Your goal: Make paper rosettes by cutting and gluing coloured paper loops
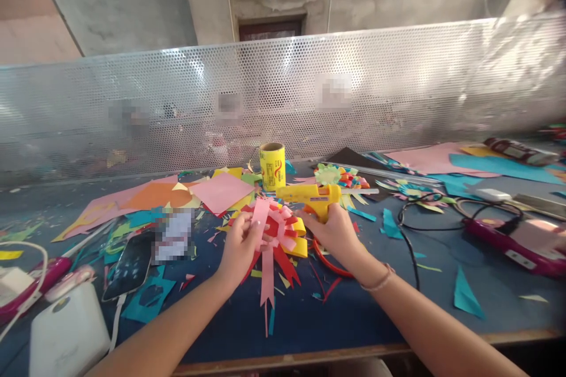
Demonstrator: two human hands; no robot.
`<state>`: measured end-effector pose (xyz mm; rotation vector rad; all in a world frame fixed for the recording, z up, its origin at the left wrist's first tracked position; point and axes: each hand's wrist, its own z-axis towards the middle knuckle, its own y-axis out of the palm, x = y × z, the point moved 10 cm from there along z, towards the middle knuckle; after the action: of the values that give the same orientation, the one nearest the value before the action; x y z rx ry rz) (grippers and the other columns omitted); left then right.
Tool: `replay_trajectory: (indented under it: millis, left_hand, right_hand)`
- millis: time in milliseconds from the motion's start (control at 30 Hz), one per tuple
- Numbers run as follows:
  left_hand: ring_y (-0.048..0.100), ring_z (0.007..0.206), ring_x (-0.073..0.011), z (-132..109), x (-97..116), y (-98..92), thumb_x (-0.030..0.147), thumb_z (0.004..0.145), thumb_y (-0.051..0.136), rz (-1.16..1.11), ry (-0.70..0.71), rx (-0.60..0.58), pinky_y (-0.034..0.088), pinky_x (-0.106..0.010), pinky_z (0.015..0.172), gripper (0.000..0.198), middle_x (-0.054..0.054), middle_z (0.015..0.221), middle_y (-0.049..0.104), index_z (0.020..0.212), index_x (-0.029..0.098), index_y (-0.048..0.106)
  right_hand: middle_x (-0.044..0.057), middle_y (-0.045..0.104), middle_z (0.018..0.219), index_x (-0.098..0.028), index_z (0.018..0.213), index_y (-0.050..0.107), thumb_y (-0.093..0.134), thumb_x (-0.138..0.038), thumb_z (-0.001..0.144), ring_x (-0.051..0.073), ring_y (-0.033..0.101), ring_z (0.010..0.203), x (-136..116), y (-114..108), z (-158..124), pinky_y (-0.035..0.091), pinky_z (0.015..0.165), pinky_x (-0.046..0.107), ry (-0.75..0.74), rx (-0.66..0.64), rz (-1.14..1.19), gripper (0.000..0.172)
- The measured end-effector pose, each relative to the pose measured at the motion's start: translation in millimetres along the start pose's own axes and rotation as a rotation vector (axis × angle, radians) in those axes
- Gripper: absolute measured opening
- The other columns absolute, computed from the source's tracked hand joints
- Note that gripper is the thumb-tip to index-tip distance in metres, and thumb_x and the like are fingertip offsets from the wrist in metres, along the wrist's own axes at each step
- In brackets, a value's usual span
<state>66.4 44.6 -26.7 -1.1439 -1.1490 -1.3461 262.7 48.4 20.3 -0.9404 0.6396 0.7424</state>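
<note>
My left hand [242, 240] pinches a pink paper strip on a paper rosette [277, 230] made of pink, red and yellow loops, with forked tails hanging toward me. My right hand [335, 234] is wrapped round the handle of a yellow glue gun [316, 195]. Its nozzle points left, just above the rosette, and a clear glue stick [369, 191] sticks out of its back end. Behind the gun's tip stands a yellow cardboard roll [272, 166]. Whether the nozzle touches the paper I cannot tell.
A phone [128, 266] and a white power bank [68, 333] lie at left. Paper sheets [224, 191] and scraps cover the blue table. At right are a purple power strip [508, 244] and a black cable [409, 241]. A perforated metal screen [177, 112] runs along the back.
</note>
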Motion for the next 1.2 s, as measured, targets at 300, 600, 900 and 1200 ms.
replay_trajectory:
  millis: [300,600,900,1200]
  left_hand:
    - [0.065,0.062,-0.0159,0.0,0.4,0.3,0.044,0.076,0.053,0.053,0.034,-0.012,0.056,-0.03,0.058,0.031,-0.003,0.075,0.061,0.087,0.016,0.047]
    - [0.064,0.063,-0.0162,2.7,-3.6,1.6,0.044,0.078,0.052,0.026,0.053,-0.037,0.056,-0.032,0.058,0.031,-0.005,0.08,0.063,0.093,0.017,0.048]
    - [0.065,0.068,-0.017,1.7,2.0,-1.0,0.045,0.078,0.052,0.04,0.082,-0.033,0.056,-0.031,0.061,0.03,-0.003,0.081,0.06,0.092,0.018,0.05]
    - [0.064,0.065,-0.0163,8.5,-1.2,-11.2,0.045,0.077,0.052,0.027,0.076,0.022,0.053,-0.029,0.055,0.03,-0.005,0.086,0.062,0.091,0.018,0.049]
  right_hand:
    - [0.003,0.055,0.058,-0.018,0.067,0.052,0.052,-0.036,0.07,0.014,0.05,0.054,4.1,4.7,-1.1,0.035,0.048,0.025,-0.074,0.0,-0.286,0.018]
    - [0.002,0.051,0.053,-0.019,0.067,0.051,0.051,-0.028,0.069,0.013,0.049,0.052,0.9,11.3,-2.2,0.035,0.047,0.024,-0.134,-0.06,-0.271,0.009]
    - [0.002,0.049,0.053,-0.018,0.067,0.05,0.049,-0.027,0.068,0.013,0.047,0.05,9.4,12.9,-1.9,0.033,0.046,0.025,-0.093,-0.086,-0.306,0.008]
    - [0.003,0.055,0.059,-0.018,0.069,0.05,0.051,-0.028,0.068,0.014,0.052,0.054,11.9,11.4,0.0,0.037,0.048,0.025,-0.113,-0.057,-0.279,0.01]
